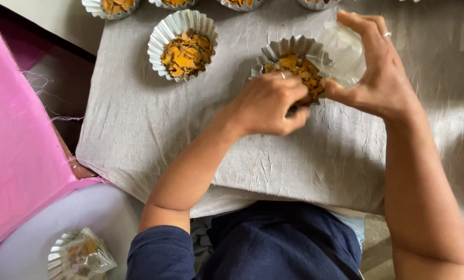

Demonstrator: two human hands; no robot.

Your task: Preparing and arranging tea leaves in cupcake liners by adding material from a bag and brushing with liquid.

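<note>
A fluted silver foil cup filled with orange-brown dried pieces sits on the grey cloth. My left hand grips the cup's near rim, fingers curled over it. My right hand holds a clear plastic bag open just right of the cup, thumb and fingers pinching its edge. A ring shows on each hand.
Another filled foil cup stands to the left, and several more line the far edge. Pink fabric hangs at the left. A bagged foil cup rests on a white surface at bottom left.
</note>
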